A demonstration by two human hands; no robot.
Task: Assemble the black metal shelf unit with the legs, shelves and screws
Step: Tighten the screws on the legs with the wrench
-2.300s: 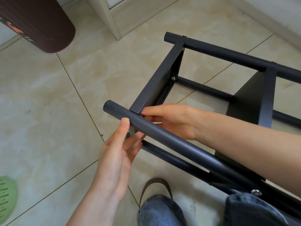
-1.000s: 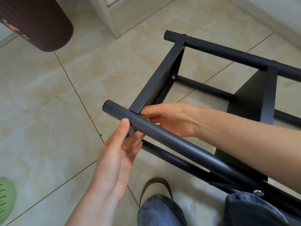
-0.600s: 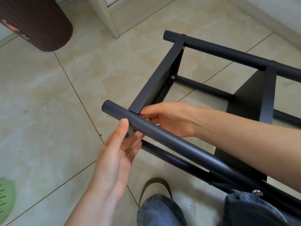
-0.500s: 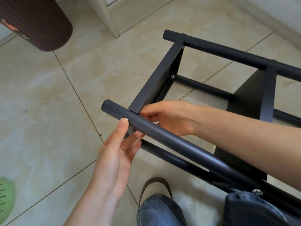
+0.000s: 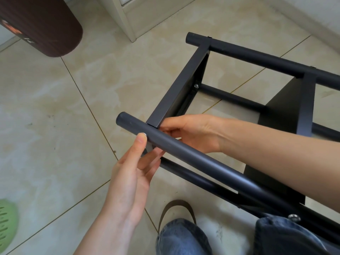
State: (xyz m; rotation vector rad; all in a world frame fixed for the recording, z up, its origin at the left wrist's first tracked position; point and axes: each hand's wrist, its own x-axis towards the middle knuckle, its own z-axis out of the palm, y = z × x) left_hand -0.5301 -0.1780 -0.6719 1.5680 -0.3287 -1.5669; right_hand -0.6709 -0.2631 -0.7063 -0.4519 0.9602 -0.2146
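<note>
Left grip (image 5: 128, 173) pinching matte black tubular leg (image 5: 184, 153), right grip (image 5: 191, 131) curled under shelf (image 5: 176, 89) corner

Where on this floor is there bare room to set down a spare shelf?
Bare beige floor tile lies between the brown ribbed bin, green slotted object and black metal shelf frame. Crowded around both hands and the knees.

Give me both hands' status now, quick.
Left hand: holds the near leg tube, thumb on top, fingers beneath.
Right hand: fingers curled at the shelf corner; what they pinch is hidden.
</note>
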